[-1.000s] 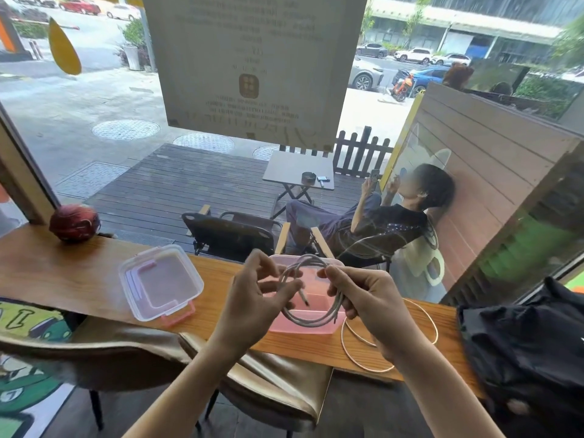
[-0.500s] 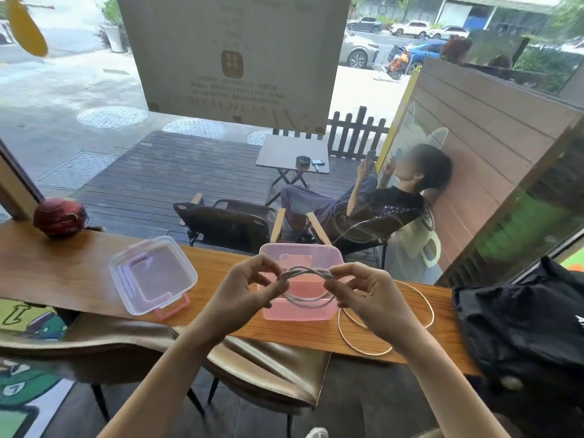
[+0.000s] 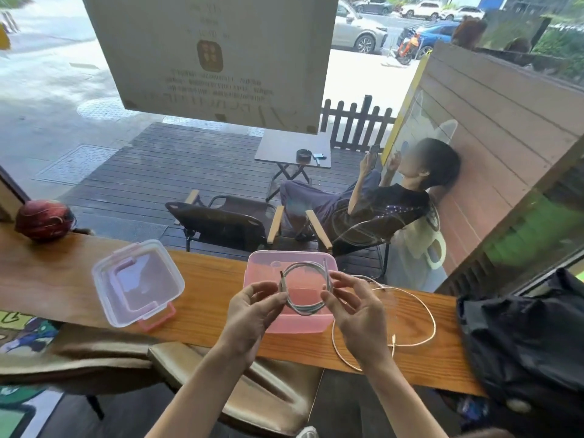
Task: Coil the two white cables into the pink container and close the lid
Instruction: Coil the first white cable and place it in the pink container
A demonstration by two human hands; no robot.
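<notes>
An open pink container stands on the wooden counter in front of me. A coiled white cable hangs just above the container's opening. My left hand pinches the coil's left side and my right hand pinches its right side. A second white cable lies in a loose loop on the counter right of the container, partly hidden behind my right hand. The clear lid with pink clips lies upside down to the left.
A dark red ball rests at the counter's far left. A black bag covers the right end. A tan leather stool stands under the counter's near edge. A window with a person seated outside bounds the far side.
The coil went from flattened between my hands to a round open loop lowered over the container. My view has tilted down slightly.
</notes>
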